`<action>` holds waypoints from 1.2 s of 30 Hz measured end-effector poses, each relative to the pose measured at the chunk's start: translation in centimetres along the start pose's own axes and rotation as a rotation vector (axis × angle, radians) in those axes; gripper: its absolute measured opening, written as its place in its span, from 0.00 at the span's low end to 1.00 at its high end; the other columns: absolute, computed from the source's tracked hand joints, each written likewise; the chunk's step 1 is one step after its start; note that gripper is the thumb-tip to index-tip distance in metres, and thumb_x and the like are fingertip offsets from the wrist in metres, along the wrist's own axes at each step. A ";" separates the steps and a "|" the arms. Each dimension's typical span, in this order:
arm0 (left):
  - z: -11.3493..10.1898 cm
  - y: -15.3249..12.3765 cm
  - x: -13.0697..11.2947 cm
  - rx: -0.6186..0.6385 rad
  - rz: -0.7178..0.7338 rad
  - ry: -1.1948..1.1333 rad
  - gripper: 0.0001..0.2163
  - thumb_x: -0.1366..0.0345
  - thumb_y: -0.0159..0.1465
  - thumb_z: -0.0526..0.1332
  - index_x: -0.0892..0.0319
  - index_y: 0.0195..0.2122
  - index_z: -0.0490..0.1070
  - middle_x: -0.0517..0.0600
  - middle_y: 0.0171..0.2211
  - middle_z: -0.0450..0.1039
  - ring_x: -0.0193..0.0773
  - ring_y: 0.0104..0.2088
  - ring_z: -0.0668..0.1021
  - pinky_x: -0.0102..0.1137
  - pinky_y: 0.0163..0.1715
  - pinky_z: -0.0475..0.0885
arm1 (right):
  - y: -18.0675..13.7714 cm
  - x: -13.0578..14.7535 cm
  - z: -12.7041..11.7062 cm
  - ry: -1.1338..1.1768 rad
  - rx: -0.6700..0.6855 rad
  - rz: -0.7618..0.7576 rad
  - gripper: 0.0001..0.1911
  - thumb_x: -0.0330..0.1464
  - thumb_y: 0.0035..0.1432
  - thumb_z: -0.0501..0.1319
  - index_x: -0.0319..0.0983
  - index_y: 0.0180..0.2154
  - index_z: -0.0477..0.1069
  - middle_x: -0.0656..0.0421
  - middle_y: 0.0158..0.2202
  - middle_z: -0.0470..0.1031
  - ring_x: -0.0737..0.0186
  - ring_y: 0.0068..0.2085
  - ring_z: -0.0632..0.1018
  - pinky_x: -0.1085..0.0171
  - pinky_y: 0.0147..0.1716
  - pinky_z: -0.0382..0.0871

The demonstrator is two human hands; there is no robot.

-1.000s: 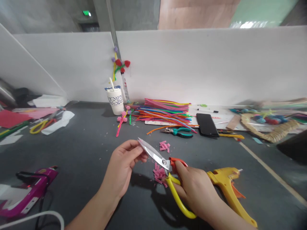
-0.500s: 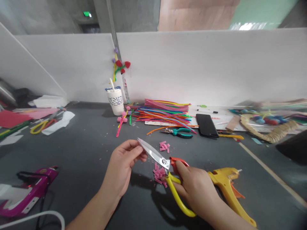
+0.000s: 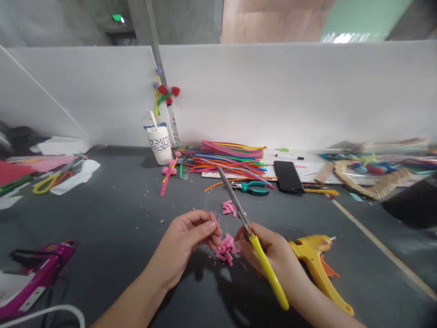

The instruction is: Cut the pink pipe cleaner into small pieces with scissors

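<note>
My left hand (image 3: 194, 237) pinches a short pink piece of pipe cleaner (image 3: 213, 217), its tip showing above the fingers. In my right hand (image 3: 273, 253) is a pair of scissors (image 3: 264, 264); the blades point up and away, turned edge-on, and the yellow handle faces me. Between the hands lies a pile of cut pink pieces (image 3: 226, 248) on the dark table. A smaller group of pink pieces (image 3: 228, 208) sits just beyond, partly behind the scissors.
Teal-handled pliers (image 3: 254, 187), a phone (image 3: 288, 176) and a bundle of pipe cleaners (image 3: 232, 159) lie farther back. A patterned cup (image 3: 160, 146) stands behind a pink pipe-cleaner flower (image 3: 165, 177). A yellow glue gun (image 3: 316, 259) is at right, a magenta tool (image 3: 41, 278) at left.
The scissors have moved away from the left fingertips and swung upright and edge-on. My left hand has shifted slightly right and nearer, over the pile's edge, and a pink tip now shows in it.
</note>
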State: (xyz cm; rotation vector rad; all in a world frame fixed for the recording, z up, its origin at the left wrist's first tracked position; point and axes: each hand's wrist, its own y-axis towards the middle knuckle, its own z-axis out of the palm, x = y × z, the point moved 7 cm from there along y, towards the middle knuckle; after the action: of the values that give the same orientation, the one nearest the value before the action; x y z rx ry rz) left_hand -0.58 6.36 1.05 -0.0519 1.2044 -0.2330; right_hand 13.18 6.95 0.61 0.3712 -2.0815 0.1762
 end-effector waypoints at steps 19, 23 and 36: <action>2.5 -0.5 3.1 0.137 -0.160 0.151 0.05 0.67 0.49 0.65 0.63 0.25 0.72 0.48 0.21 0.71 0.32 0.21 0.72 0.27 0.24 0.67 | -0.4 0.3 0.5 0.331 0.043 0.094 0.04 0.32 0.47 0.52 0.39 0.22 0.59 0.68 0.16 0.59 0.76 0.13 0.58 0.75 0.10 0.53; 2.0 -0.5 2.7 0.088 -0.134 0.152 0.05 0.67 0.50 0.64 0.63 0.24 0.71 0.48 0.21 0.71 0.31 0.21 0.72 0.27 0.23 0.67 | -0.4 0.7 -0.2 0.188 0.007 -0.005 0.07 0.35 0.50 0.53 0.39 0.23 0.60 0.66 0.18 0.62 0.73 0.16 0.62 0.72 0.16 0.57; -2.8 -0.1 -2.0 -0.237 0.220 -0.081 0.01 0.72 0.52 0.61 0.61 0.26 0.72 0.46 0.23 0.72 0.29 0.24 0.73 0.23 0.24 0.67 | -0.6 0.7 0.7 -0.587 0.024 -0.179 0.12 0.42 0.53 0.53 0.40 0.32 0.60 0.60 0.22 0.69 0.62 0.22 0.69 0.68 0.21 0.51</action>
State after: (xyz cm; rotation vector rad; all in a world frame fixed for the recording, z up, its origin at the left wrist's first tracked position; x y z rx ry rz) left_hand -3.85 6.89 1.95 -0.1336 1.1416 0.1047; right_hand 12.47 6.04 0.88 0.6841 -2.6049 -0.0215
